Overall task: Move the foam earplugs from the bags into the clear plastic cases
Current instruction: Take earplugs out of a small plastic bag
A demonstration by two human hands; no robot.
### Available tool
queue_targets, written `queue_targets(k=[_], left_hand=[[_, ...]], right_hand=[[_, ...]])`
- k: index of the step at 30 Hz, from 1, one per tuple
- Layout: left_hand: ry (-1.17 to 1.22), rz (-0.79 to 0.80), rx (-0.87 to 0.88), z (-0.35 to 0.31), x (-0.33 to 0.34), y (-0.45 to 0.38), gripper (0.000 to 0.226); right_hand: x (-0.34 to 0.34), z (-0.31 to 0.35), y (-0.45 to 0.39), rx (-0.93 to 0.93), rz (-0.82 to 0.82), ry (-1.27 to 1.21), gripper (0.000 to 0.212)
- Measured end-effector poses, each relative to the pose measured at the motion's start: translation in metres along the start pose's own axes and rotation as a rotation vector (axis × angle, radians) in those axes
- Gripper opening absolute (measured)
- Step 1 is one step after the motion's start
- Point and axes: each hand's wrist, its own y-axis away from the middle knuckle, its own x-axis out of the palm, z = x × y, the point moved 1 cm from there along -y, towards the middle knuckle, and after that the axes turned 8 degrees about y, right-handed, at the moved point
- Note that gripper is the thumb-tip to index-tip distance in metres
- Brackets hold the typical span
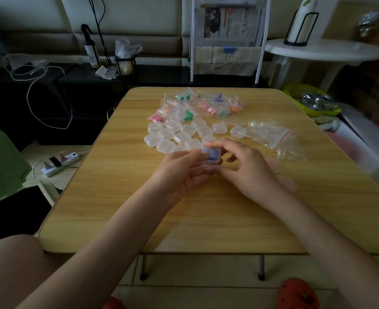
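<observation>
Both hands meet over the wooden tabletop [117, 197]: left hand [182, 172] and right hand [248, 172] pinch a small clear plastic case [210, 155] holding purple foam earplugs, just in front of empty clear cases [173, 136] and bagged coloured earplugs [197, 105].

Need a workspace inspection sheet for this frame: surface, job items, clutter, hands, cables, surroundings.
Surface: wooden folding table, front half bare.
Job's things: bagged earplugs at far edge; empty cases clustered before them; held case shows purple inside.
Clutter: empty bags right of the cases.
Hands: left hand and right hand both hold the case above the table.
Cables: white cord and power strip on the left.
Surroundings: newspaper rack, white side table.
</observation>
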Motion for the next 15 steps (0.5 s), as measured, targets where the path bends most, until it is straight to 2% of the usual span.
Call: queue_targets(k=[7, 10, 15], left_hand=[[-0.085, 0.020, -0.045, -0.002, -0.003, 0.000, 0.020], [-0.158, 0.034, -0.070, -0.003, -0.001, 0.001, 0.014], [-0.210, -0.002, -0.042, 0.001, 0.005, 0.002, 0.010]], right_hand=[[-0.005, 0.006, 0.002, -0.014, 0.057, 0.091, 0.044], [-0.011, 0.008, 0.001, 0.000, 0.175, 0.081, 0.045], [-0.024, 0.001, -0.003, 0.017, 0.210, 0.074, 0.037]])
